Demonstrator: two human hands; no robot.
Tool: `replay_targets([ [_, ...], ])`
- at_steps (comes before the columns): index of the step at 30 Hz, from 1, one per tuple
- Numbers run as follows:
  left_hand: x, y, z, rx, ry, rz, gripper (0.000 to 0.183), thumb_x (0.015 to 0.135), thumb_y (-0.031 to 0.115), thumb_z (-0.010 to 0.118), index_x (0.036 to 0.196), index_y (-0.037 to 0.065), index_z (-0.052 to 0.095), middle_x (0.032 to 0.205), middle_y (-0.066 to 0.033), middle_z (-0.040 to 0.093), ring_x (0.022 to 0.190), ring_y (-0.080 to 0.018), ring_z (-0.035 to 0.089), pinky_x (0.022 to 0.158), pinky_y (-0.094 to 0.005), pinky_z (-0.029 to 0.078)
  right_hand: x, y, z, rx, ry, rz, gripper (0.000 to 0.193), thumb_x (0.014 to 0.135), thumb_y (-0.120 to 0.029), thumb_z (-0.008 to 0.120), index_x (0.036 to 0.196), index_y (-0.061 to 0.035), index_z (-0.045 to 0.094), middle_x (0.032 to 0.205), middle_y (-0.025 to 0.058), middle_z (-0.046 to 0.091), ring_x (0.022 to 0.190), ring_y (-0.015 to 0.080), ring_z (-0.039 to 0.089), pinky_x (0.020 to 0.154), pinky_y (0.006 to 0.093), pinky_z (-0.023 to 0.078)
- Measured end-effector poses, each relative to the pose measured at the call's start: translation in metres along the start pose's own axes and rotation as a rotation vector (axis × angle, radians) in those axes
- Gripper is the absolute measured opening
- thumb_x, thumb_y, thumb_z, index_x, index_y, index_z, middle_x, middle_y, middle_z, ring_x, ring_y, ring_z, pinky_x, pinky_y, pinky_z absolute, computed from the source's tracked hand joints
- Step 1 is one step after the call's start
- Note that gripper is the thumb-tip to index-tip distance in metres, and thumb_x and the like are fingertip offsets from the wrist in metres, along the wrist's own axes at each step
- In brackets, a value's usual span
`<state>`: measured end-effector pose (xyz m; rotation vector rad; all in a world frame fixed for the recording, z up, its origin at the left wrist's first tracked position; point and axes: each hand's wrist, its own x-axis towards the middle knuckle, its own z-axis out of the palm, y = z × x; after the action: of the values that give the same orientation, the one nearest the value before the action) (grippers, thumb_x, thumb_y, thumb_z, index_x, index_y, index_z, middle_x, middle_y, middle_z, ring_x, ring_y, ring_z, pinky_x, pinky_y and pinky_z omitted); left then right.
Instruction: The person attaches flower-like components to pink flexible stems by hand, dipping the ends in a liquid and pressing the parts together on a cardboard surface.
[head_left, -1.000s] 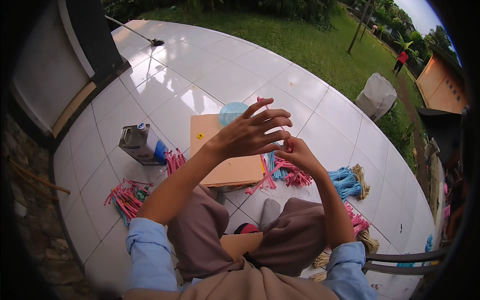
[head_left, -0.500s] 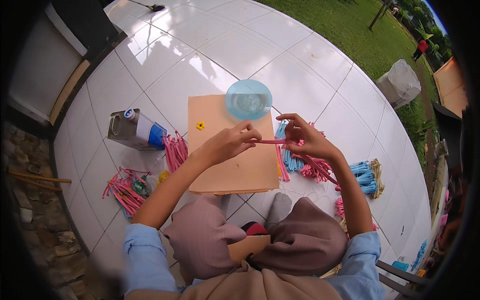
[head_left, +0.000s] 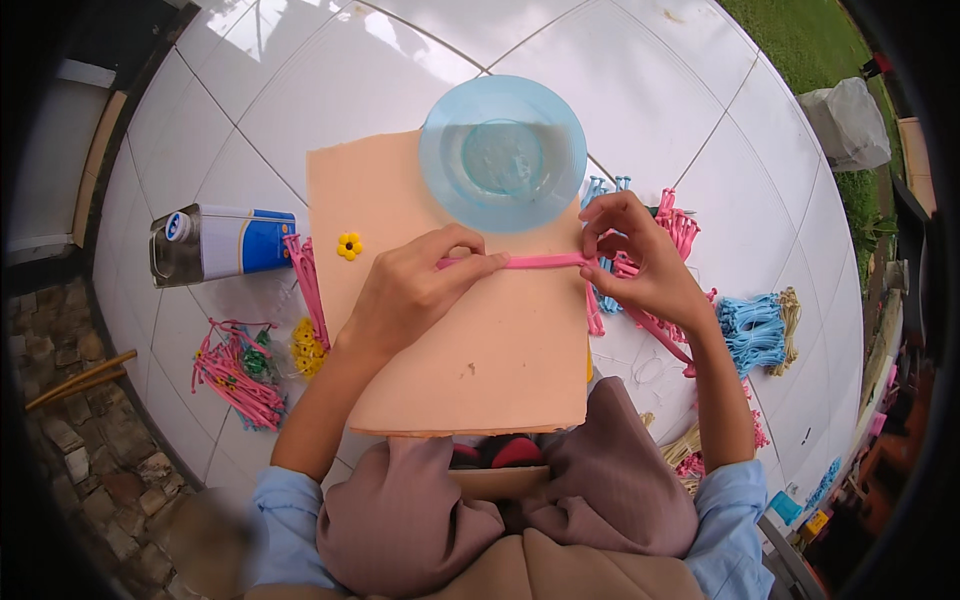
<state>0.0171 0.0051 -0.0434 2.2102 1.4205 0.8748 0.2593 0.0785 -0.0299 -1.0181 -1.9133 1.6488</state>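
A flat pink strip (head_left: 545, 262) is stretched level between my hands above a peach-coloured board (head_left: 470, 350). The thumb and fingers of my left hand (head_left: 415, 285) pinch its left part. Its other part passes between the thumb and fingertips of my right hand (head_left: 645, 255), and a loose end hangs down toward my right forearm. On the board's left side lies a small yellow flower-shaped piece (head_left: 349, 246) with a dark centre. A clear blue plate (head_left: 440, 165) with a wide rim rests over the board's far edge, beyond my hands.
A metal can (head_left: 225, 240) lies at the left. Near it are a bundle of pink strips (head_left: 235, 385) and yellow pieces (head_left: 307, 350) in clear plastic. Right of the board sit pink strips (head_left: 680, 225), a blue bundle (head_left: 748, 333) and beige strands (head_left: 789, 330). A white sack (head_left: 847, 125) stands far right.
The view has come closer and tilted down toward the board. My hands stay on the pink strip; more of its stretched length shows between them, and my left hand is lower over the board.
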Motion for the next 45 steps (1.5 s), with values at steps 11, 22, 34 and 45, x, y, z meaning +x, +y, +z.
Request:
replay_targets([
  [11, 0.006, 0.005, -0.002, 0.109, 0.014, 0.122, 0.039, 0.061, 0.009, 0.066, 0.099, 0.012, 0.068, 0.081, -0.0055, 0.057, 0.069, -0.0175, 0.061, 0.058, -0.0283, 0.051, -0.005, 0.001, 0.004, -0.094, 0.076, -0.065, 0.035, 0.076, -0.006, 0.064, 0.105, -0.004, 0.046, 0.084, 0.0052, 0.053, 0.08, 0.013, 0.056, 0.079, 0.0302, 0.049],
  [22, 0.002, 0.001, 0.003, 0.119, 0.033, 0.103, 0.039, 0.058, 0.006, 0.067, 0.098, 0.012, 0.069, 0.083, -0.0051, 0.055, 0.067, -0.0162, 0.059, 0.056, -0.027, 0.049, -0.015, 0.04, 0.013, -0.037, 0.211, -0.202, 0.042, 0.069, -0.007, 0.074, 0.101, -0.0047, 0.046, 0.095, 0.0079, 0.054, 0.088, 0.0186, 0.057, 0.08, 0.0322, 0.047],
  [34, 0.002, 0.001, 0.004, 0.091, 0.042, 0.075, 0.038, 0.061, 0.007, 0.067, 0.098, 0.013, 0.069, 0.08, -0.0034, 0.054, 0.064, -0.0158, 0.059, 0.055, -0.0274, 0.049, -0.012, 0.027, 0.015, -0.681, 0.169, -0.568, 0.053, 0.063, -0.006, 0.075, 0.113, -0.014, 0.058, 0.091, 0.0065, 0.052, 0.086, 0.0243, 0.052, 0.077, 0.035, 0.049],
  [45, 0.002, 0.001, 0.005, 0.07, 0.054, 0.07, 0.036, 0.063, 0.008, 0.068, 0.098, 0.014, 0.069, 0.079, -0.0035, 0.054, 0.063, -0.0162, 0.059, 0.054, -0.028, 0.049, -0.012, 0.014, 0.015, -1.068, 0.065, -0.609, 0.066, 0.061, -0.003, 0.064, 0.123, -0.02, 0.053, 0.093, 0.0043, 0.047, 0.084, 0.0222, 0.052, 0.074, 0.0312, 0.052],
])
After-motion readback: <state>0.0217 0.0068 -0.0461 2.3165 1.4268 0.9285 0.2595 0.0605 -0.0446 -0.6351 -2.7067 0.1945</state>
